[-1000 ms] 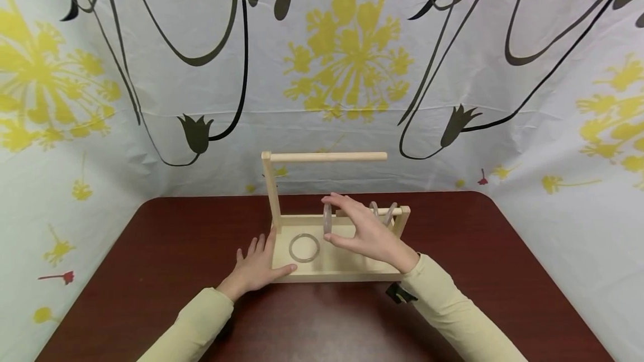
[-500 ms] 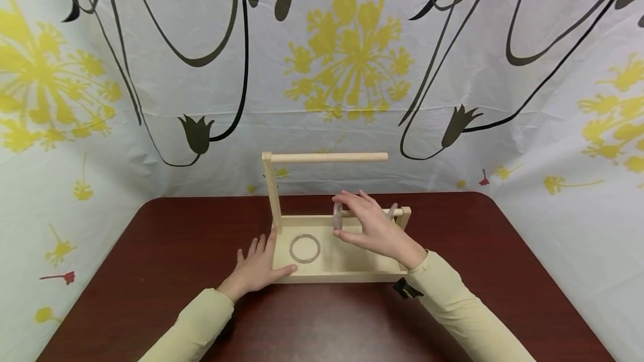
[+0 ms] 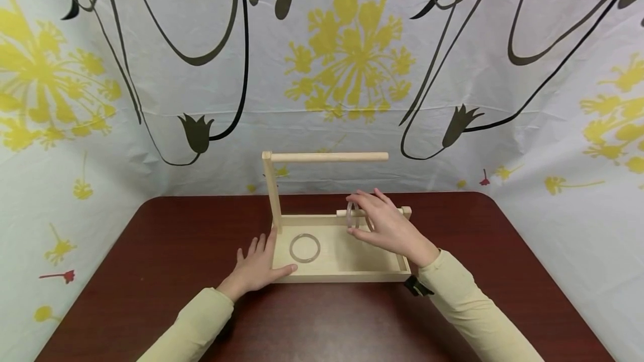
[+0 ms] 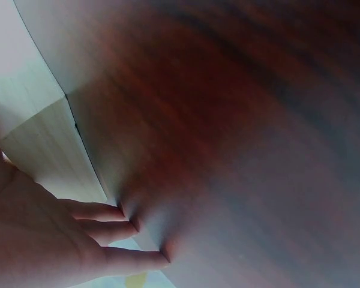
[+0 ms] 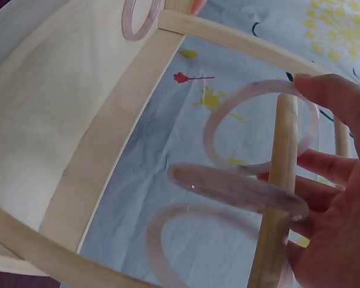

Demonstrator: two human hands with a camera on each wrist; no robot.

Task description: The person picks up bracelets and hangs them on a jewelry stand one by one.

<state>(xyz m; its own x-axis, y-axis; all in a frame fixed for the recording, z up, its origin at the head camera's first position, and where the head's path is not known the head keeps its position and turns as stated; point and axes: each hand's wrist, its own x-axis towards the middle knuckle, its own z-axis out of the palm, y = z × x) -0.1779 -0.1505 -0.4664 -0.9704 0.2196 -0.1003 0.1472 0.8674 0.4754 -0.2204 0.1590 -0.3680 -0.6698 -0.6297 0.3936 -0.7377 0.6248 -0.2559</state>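
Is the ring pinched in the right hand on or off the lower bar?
On: the pinched ring encircles the lower bar, whose free end shows beyond it in the head view.

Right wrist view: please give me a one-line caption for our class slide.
A right hand holds a pale ring around a wooden rod bearing two more rings; another ring lies in the tray.

The tray [image 3: 342, 278] sits on the table [image 3: 322, 323], cloth [image 3: 241, 88] behind. Upper bar [image 3: 329, 157] sticks out rightward from the left post [image 3: 272, 191], lower bar [image 3: 342, 213] leftward underneath. Loose ring [image 3: 290, 248] is in the tray's left half, near the left hand [image 3: 257, 268]. The right hand [image 3: 389, 230] has a held ring [image 5: 210, 126] around the lower bar, two more rings [image 5: 240, 191] further right.
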